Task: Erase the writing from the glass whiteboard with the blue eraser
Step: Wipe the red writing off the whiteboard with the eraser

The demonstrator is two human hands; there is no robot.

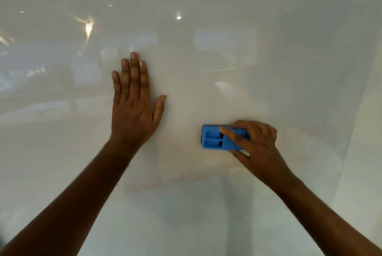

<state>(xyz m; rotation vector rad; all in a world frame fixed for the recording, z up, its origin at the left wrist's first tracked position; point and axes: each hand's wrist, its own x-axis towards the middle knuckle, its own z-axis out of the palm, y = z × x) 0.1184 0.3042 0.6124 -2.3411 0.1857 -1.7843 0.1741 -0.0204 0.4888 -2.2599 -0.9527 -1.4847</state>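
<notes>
While left hand (134,109) lies flat, fingers straight, on board (206,39), right hand (256,144) grips eraser (215,138) pressed against glass; faint red writing (165,183) below, apart from eraser.

No legible text, label, brand or number appears anywhere. The only marking is a faint red scrawl (165,183) on the glass whiteboard (206,49), toward its lower edge and below the blue eraser (215,138), too smeared and pale to read as letters. The eraser's face carries no readable lettering.
</notes>
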